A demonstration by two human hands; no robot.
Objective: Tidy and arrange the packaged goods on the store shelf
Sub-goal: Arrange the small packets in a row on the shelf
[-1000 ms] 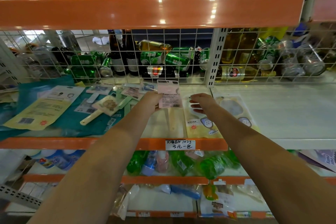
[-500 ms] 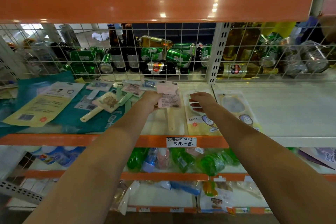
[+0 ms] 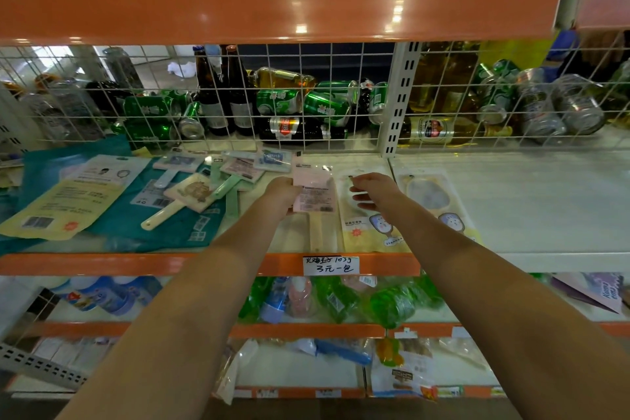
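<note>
Here left hand (image 3: 280, 193) grips a flat glossy pink packet (image 3: 313, 188).

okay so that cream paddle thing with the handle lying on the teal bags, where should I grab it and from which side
Probably by the handle. The cream paddle lies flat on the teal bags, its slim handle pointing toward the shelf's front edge with nothing lying on it. Come from the front, left of the left hand, and pinch the handle's sides with your fingers.

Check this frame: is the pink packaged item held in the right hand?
No, the left hand grips the pink packaged item; the right hand touches a yellow package.
</note>
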